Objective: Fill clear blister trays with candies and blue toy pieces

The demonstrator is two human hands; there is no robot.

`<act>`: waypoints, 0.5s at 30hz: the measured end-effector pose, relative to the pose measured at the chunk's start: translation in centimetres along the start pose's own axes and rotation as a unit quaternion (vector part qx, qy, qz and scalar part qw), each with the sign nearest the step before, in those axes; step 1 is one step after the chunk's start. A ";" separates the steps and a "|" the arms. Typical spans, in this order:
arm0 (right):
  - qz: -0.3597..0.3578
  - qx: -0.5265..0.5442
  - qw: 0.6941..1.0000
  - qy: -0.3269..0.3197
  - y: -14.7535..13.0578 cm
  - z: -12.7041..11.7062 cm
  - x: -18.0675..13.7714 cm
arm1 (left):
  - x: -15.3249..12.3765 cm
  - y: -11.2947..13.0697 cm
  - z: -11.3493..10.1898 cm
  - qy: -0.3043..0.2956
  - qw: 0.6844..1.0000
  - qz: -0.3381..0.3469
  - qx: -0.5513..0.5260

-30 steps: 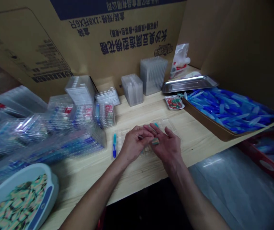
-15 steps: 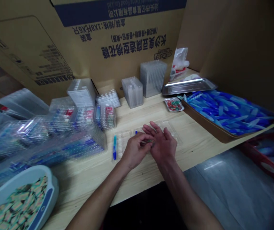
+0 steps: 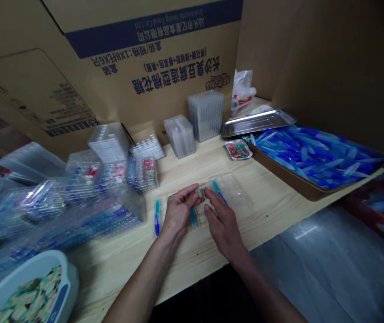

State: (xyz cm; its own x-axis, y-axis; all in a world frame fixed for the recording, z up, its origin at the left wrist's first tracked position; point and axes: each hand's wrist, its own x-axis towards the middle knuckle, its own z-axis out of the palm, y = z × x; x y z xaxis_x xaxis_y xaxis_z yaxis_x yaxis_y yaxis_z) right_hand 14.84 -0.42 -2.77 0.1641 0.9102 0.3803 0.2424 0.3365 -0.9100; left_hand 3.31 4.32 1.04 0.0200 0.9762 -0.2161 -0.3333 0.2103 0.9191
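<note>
My left hand [image 3: 179, 208] is closed, its fingertips pinching a small green-and-pale striped piece [image 3: 201, 192]. My right hand [image 3: 221, 220] faces it from the right, index fingertip close to the piece, with thumb and index finger apart. Below both hands lie clear plastic compartment trays [image 3: 235, 190], partly hidden by the fingers. Blue pen-shaped items rest in them: one at the left [image 3: 157, 217], a light-blue one between the hands [image 3: 193, 217], and one behind my right fingers [image 3: 217, 189].
A light-blue basin [image 3: 67, 269] of striped pieces stands front left. Filled clear packs [image 3: 111, 211] are stacked behind it. A brown tray [image 3: 279, 172] of blue pen-shaped items sits right, near a foil dish [image 3: 238, 149] of red and green bits. Cardboard [image 3: 174, 103] walls the back.
My right hand has turned from an open, upward palm to reaching fingers. My left hand has moved slightly left, uncovering blue pen-shaped items. The view has shifted slightly.
</note>
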 end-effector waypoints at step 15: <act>0.134 -0.054 0.972 0.188 6.2 -10.4 2.5 | 3.3 -1.7 5.8 -0.164 0.925 0.054 0.338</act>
State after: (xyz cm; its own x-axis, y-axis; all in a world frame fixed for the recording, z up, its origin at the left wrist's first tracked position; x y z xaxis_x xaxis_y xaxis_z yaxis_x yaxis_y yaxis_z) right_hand 26.69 1.43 -5.77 0.5676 0.8026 0.1837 0.2383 0.0534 -0.9697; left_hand 9.38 7.49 0.63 0.3437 0.9335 -0.1020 0.3140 -0.0118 0.9493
